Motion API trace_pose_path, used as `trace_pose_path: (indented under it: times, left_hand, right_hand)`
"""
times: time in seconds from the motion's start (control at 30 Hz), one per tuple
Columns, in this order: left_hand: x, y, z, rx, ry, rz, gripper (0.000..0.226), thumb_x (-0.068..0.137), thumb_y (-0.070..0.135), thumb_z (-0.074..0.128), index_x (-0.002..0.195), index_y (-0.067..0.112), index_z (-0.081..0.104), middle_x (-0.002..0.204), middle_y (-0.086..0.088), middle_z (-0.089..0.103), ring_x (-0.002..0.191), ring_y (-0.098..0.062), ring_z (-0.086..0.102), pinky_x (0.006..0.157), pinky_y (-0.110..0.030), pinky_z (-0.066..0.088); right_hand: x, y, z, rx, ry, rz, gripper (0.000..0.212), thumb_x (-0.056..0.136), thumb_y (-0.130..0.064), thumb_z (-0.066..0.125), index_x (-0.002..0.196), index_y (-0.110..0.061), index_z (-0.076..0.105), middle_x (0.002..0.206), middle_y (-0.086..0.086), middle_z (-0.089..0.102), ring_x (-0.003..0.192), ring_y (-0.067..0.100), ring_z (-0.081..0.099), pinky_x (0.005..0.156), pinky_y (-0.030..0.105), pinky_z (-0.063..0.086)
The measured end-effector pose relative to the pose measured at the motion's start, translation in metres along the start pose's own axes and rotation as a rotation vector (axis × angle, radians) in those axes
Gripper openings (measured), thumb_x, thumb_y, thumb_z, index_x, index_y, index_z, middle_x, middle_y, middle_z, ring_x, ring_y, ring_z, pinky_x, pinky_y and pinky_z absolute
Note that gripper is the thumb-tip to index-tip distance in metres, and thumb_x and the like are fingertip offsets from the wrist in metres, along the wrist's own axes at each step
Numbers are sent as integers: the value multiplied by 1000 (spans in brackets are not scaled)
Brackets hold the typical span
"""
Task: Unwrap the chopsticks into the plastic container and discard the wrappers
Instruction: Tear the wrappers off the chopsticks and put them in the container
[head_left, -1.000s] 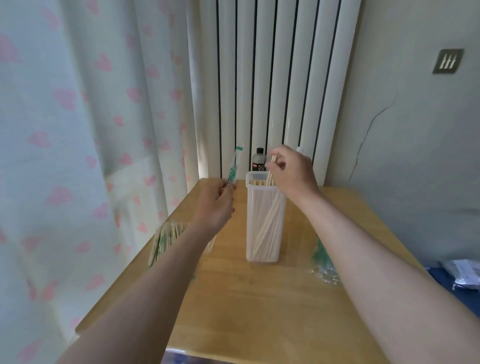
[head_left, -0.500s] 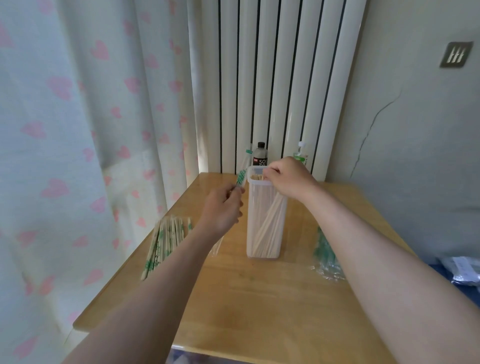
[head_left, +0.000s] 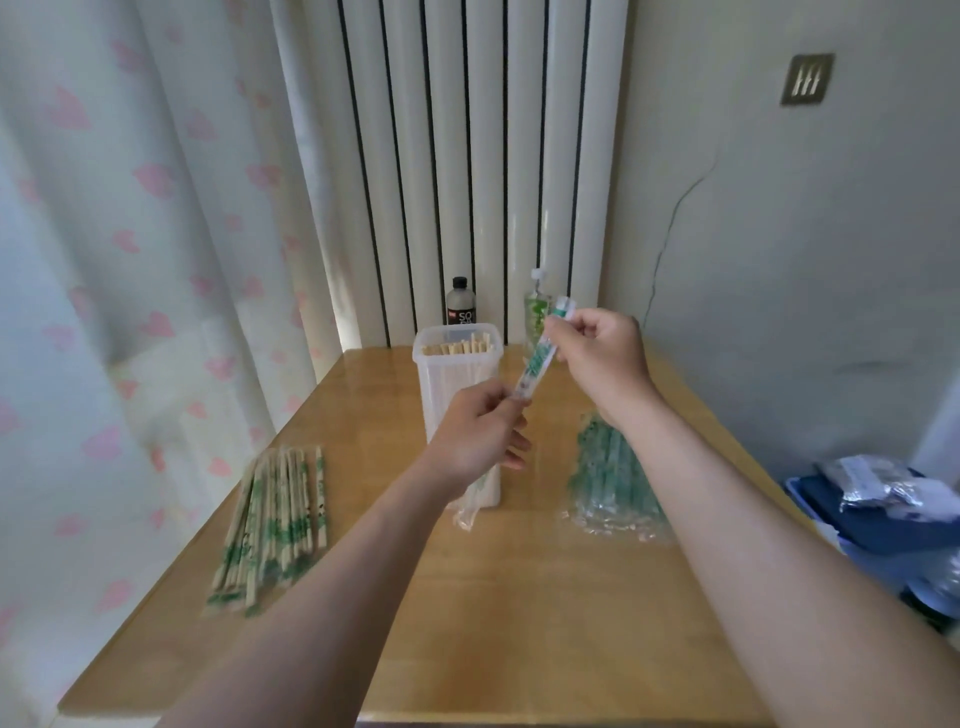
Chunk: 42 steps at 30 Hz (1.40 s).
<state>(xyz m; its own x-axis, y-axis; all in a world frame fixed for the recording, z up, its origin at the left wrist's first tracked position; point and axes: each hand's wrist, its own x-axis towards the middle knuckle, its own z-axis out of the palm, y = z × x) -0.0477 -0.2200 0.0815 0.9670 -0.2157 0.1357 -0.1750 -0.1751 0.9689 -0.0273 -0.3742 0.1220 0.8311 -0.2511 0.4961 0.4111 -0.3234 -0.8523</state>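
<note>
Container, one; held wrapper, one

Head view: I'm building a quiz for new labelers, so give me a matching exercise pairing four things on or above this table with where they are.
Things:
1. wrapped chopsticks
2. pile of empty wrappers
3. plastic container
4. single wrapper

Places:
A. pinched between the left hand and the right hand
B. left side of the table, lying flat
C. middle of the table, standing upright
D. right side of the table, heaped

Pairs: 1-B, 2-D, 3-C, 4-A.
</note>
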Motion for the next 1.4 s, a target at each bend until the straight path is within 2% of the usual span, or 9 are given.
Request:
trace_pose_path:
  times: [0.13,0.3,0.43,0.53,0.7,0.8,0.9,1.07,1.4]
  left_hand:
    - [15,-11,34,-7,-13,-106,19,101,11,49,97,7,67,79,-10,51,71,-21,56,66,-38,62]
    - [48,-27,71,143,80,-125,8,93,9,60,99,6,65,77,-8,64,66,-21,60,61,-34,51]
    - [80,-39,102,248,85,-165,11,92,16,64,102,15,61,84,-5,66,69,-19,60,61,-30,49]
    - [105,-48,127,323,80,-155,4,90,15,63,94,16,62,85,-7,65,70,-20,59,58,-29,48]
    - [132,-57,156,471,45,-99,6,88,14,60,84,17,60,87,-10,66,75,-25,62,62,-31,50]
    - [139,-64,170,606,23,-76,3,91,15,59,93,15,61,94,-8,64,84,-24,62,64,-30,49]
    - [141,-71,177,699,7,-73,1,92,18,58,93,18,57,100,-8,59,81,-21,58,54,-29,42]
    - [141,-78,180,763,-2,-44,6,90,18,60,89,20,55,104,-9,57,80,-20,55,52,-27,37]
    - [126,-68,169,762,10,31,14,94,22,54,83,13,55,83,-9,61,72,-20,53,55,-30,41]
  right_hand:
    - [2,43,-47,73,123,226,33,99,-35,63,80,-8,68,58,-7,59,51,11,49,49,27,36]
    - [-19,128,-101,-259,201,385,15,100,-21,54,89,-18,64,93,3,68,87,24,64,73,31,46]
    - [-47,181,-123,-491,136,520,11,99,-11,53,97,-17,62,102,3,65,89,23,56,76,31,44]
    - [-57,201,-123,-541,121,503,9,99,-16,54,95,-18,62,95,3,68,86,27,63,76,41,55]
    - [-57,207,-119,-592,75,462,8,97,-22,54,92,-25,61,90,-2,68,85,28,65,74,45,57]
    - [-56,210,-122,-596,60,456,8,98,-23,53,95,-24,61,88,-2,67,81,25,64,70,42,57]
    - [-56,210,-123,-582,48,461,8,97,-22,52,93,-25,59,77,-2,64,68,22,59,55,35,45]
    - [-58,211,-123,-557,45,470,6,95,-24,52,92,-25,57,74,-2,63,65,24,58,50,32,38]
    - [-58,207,-124,-499,48,496,7,92,-22,54,88,-26,57,72,-2,62,62,22,58,51,31,38]
